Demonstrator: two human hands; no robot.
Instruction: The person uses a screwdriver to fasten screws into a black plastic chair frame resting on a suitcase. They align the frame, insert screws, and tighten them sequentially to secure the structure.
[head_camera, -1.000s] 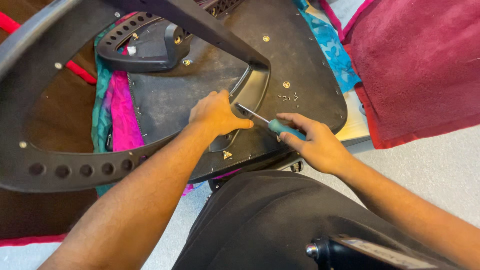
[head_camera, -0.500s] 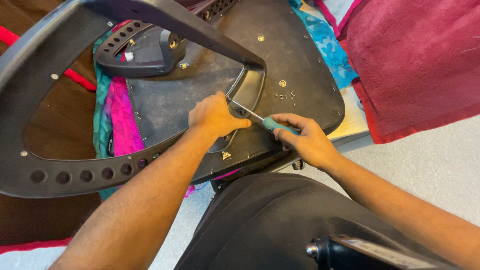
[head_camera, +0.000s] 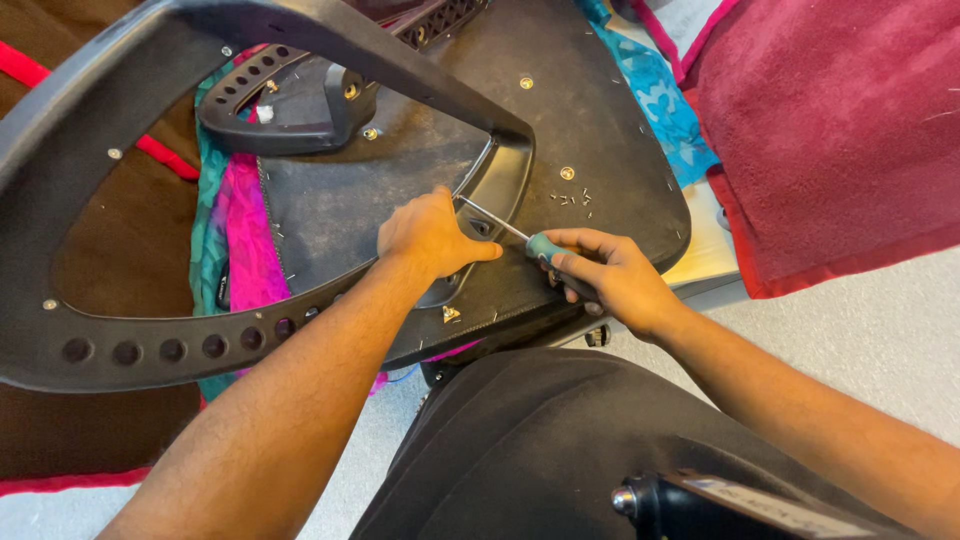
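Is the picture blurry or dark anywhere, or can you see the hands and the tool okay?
Head view: even, soft daylight, no harsh glare; the left hand, right hand and screwdriver look sharp; the black chair armrest frame bulges and looks slightly stretched near the edge; the dark seat underside hides detail.

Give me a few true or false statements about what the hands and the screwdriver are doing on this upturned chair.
1. The right hand holds a screwdriver with a teal handle. True.
2. The left hand is lifted clear of the chair. False: it rests on the black armrest frame.
3. A dark red towel lies to the right. True.
4. The screwdriver's shaft points toward the towel. False: it points left, toward the left hand.
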